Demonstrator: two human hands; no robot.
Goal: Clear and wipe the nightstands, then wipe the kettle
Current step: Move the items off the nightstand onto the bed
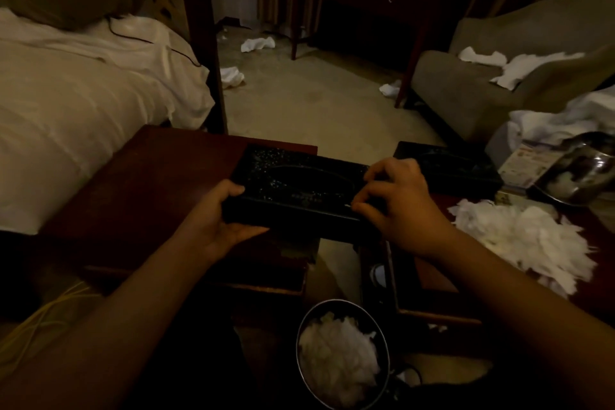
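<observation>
Bed (83,103) far left, beside the left nightstand (139,190). Left hand (219,220) gripping the near-left end of a black box (299,190), thumb on top, fingers beneath. Right hand (399,206) curled over the box's right end, fingertips pinching its top edge. Bin (342,353) of tissues below. Second box (446,166), tissue pile (519,236) and steel kettle (585,170) on the right nightstand (432,276)

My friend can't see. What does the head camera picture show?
Two hands, left hand and right hand, hold a black tissue box above a dark wooden nightstand. A bin full of white tissues stands below.
</observation>
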